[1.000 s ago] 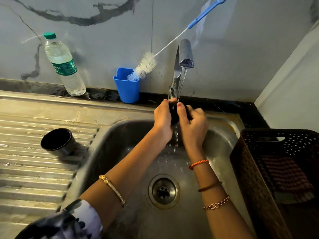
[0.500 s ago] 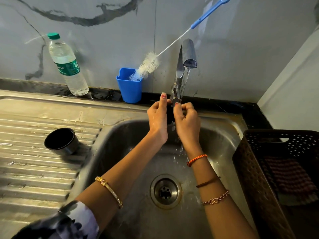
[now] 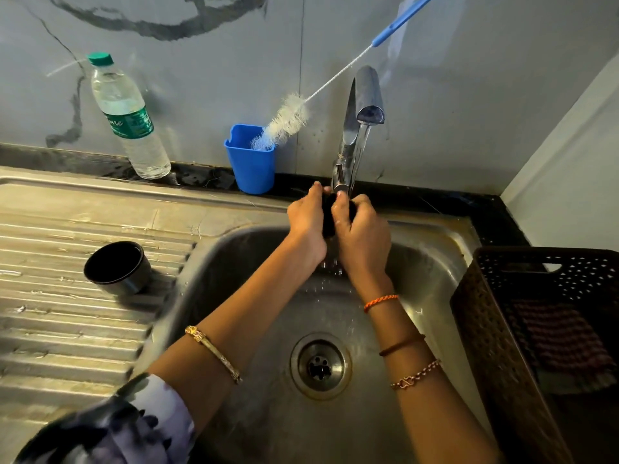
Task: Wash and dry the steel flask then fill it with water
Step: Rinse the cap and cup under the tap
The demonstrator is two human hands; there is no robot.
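Head view: both hands' grip [image 3: 338,226] closes around a mostly hidden dark object [image 3: 330,219].

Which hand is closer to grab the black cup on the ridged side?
Probably the left hand. The round black cup lies on the ridged steel drainboard on its side; the right hand would have to cross over.

The sink [image 3: 435,262] is shiny metal, wet and smooth, and its ridged draining board [image 3: 67,329] at nine o'clock looks duller. The tap [image 3: 366,95] is bright, glossy metal. At eleven o'clock the water bottle [image 3: 129,122] is clear plastic. The blue cup [image 3: 251,169] is smooth plastic, and the brush [image 3: 284,122] in it has soft white bristles. The dark basket [image 3: 485,329] at three o'clock is matt plastic with small holes, with a cloth [image 3: 562,336] inside. The wall [image 3: 201,78] is smooth like marble.
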